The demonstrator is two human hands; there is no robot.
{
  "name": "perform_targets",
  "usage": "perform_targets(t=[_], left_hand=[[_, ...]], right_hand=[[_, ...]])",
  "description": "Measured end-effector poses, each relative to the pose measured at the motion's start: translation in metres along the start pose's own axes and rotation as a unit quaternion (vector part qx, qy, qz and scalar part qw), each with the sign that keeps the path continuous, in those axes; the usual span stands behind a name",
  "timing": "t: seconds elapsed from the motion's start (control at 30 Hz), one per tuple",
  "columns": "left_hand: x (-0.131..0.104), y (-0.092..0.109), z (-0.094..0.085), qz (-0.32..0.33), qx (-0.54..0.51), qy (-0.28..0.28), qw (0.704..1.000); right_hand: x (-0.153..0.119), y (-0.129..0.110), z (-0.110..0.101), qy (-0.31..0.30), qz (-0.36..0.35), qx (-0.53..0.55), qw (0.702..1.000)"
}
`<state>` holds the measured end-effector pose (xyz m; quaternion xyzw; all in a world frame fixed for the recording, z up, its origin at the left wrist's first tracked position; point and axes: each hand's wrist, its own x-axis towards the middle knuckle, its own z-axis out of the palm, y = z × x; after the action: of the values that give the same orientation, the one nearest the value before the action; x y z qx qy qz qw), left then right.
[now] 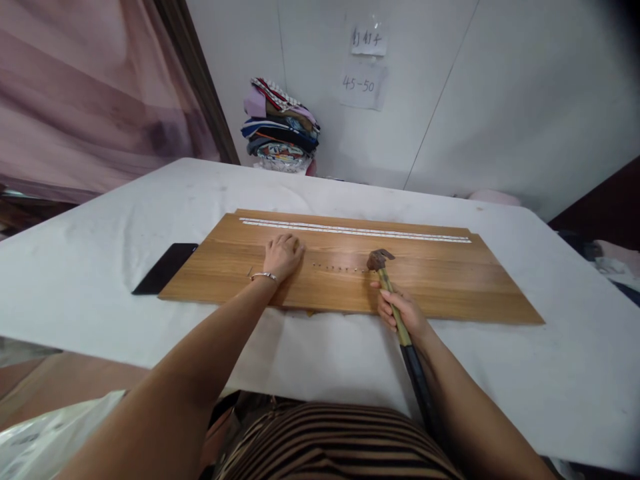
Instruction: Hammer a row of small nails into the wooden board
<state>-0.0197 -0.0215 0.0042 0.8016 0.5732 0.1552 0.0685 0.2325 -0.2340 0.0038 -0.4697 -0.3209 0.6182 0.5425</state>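
A wide wooden board [450, 287] lies flat on the table. My left hand [283, 257] rests palm down on it, left of the middle, holding nothing visible. In my right hand [403, 310] is a claw hammer [397, 313], gripped on the bare wood of its handle, not far below the rusty head. The hammer's black lower handle runs back along my forearm. A row of several small nails [340, 269] spans the board between my left hand and the hammer head, which covers the row's right end. Near my left wrist is a single thin nail [250, 271].
Two white measuring strips [350, 231] run along the board's far side. A flat black object [167, 270] lies by the board's left end. The table [550, 373] has a white cover. Folded clothes [283, 127] are stacked behind it against the wall, where paper notes [363, 85] hang.
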Motion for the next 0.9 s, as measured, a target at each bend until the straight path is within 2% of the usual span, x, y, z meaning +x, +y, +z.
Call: perform_targets(t=[0.9], left_hand=[[-0.0003,0.0008,-0.0003,-0.001,0.0,0.001,1.0]], right_hand=[[0.0001,-0.001,0.0008,0.01,-0.001,0.001,1.0]])
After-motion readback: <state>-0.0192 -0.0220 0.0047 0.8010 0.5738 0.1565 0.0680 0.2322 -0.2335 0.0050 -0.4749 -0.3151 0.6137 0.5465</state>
